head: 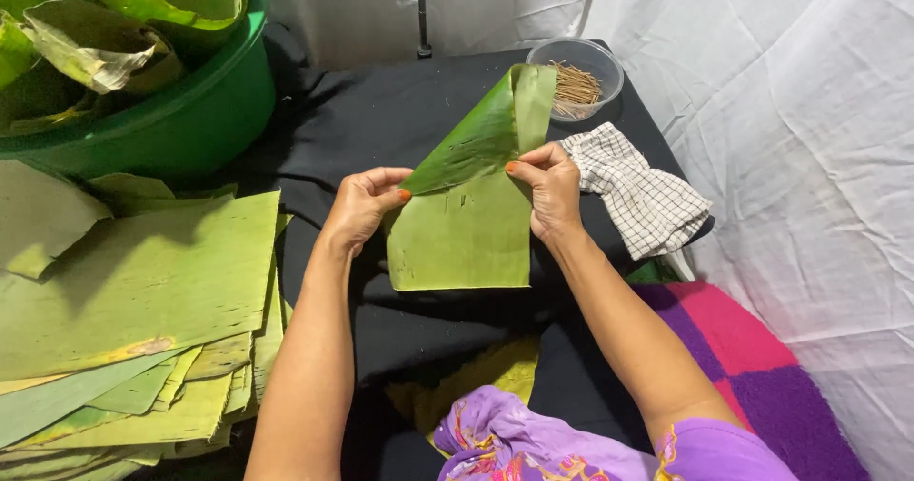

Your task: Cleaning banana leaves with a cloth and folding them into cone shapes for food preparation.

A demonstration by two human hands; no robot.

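Scanning L to R: green tub (205, 110) of leaf scraps top left, leaf stack (133, 290) below it. Centre, on the black cloth (371, 110), the leaf (462, 233) is mid-fold. Left hand (360, 207) pinches its left edge, thumb & forefinger closed on it; right hand (550, 190) pinches the fold the same way. Looks light, thin, floppy, prob tears along the ribs, so grip at edges. Right: clear bowl (609, 67) of sticks, checked rag (638, 195). No labels or signs visible.

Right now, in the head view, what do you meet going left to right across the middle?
Leaf stack → left hand → folded leaf → right hand → checked cloth → white sheet.
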